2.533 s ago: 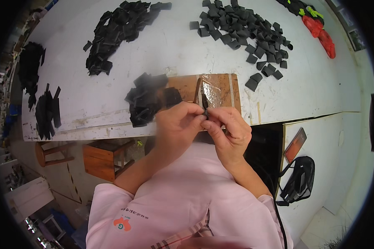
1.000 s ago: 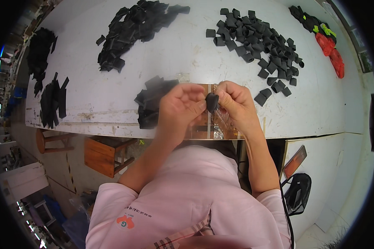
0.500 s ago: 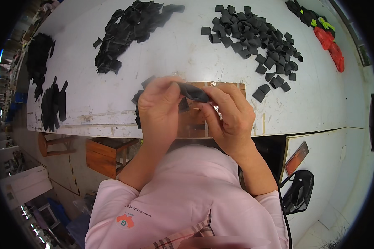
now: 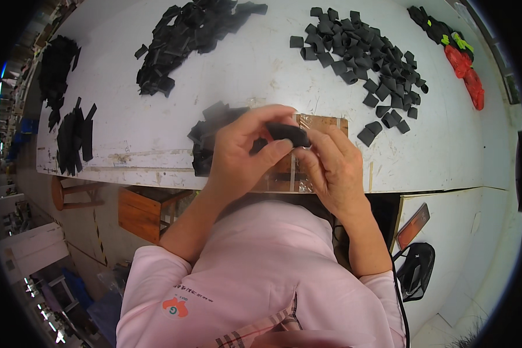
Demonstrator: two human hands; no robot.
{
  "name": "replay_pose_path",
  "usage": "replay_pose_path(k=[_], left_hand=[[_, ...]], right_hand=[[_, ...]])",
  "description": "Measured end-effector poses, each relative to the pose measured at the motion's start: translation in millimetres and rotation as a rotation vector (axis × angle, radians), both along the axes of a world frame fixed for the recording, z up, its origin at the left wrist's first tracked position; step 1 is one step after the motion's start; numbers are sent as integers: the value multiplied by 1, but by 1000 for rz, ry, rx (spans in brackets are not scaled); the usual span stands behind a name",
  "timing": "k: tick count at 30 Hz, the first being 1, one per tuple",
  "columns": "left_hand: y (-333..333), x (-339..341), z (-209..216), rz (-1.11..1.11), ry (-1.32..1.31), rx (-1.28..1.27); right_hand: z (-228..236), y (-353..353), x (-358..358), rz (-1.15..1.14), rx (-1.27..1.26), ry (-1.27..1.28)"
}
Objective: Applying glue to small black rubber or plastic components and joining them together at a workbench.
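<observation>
A small black fabric piece [image 4: 289,134], folded or curled like a short tube, is held up between my two hands. My left hand [image 4: 240,148] pinches it with the thumb along its near side and the fingers behind it. My right hand [image 4: 337,165] grips its right end between thumb and fingertips. Below the hands a brown cardboard sheet [image 4: 325,123] with clear tape lies at the table's near edge. Next to my left hand is a pile of flat black fabric pieces [image 4: 206,136], partly covered by that hand.
Loose black fabric loops [image 4: 354,52] are scattered at the far right of the white table [image 4: 243,75]. A heap of black pieces [image 4: 185,40] lies far left, black strips [image 4: 72,139] at the left edge. Red bundles [image 4: 464,69] sit far right; a phone [image 4: 413,226] lies lower right.
Both hands have shifted slightly right with the fabric piece. My left thumb now presses on the piece's near side, and the hands are closer together. More of the pile beside my left hand shows.
</observation>
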State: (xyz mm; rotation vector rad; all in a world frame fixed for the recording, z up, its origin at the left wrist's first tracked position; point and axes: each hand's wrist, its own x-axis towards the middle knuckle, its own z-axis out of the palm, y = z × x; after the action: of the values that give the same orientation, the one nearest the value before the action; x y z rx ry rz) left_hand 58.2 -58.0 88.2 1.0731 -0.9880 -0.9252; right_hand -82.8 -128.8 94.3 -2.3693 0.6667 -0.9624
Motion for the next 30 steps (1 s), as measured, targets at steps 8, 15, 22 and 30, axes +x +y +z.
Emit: replay_pose_path(k=[8,15,22,30], left_hand=[[-6,5,-22,60,-306,-42],[7,5,-89,370,-774,398],[13,11,-130,248,-1210,394],[8,22,-109,284,-1091,249]], right_hand=[[-4,-7,5,-2,-128,-16],[19,-56,-3,-159,606,-231],[-46,4,-26,-84,959,-79],[-55,28,-19,-16,769,131]])
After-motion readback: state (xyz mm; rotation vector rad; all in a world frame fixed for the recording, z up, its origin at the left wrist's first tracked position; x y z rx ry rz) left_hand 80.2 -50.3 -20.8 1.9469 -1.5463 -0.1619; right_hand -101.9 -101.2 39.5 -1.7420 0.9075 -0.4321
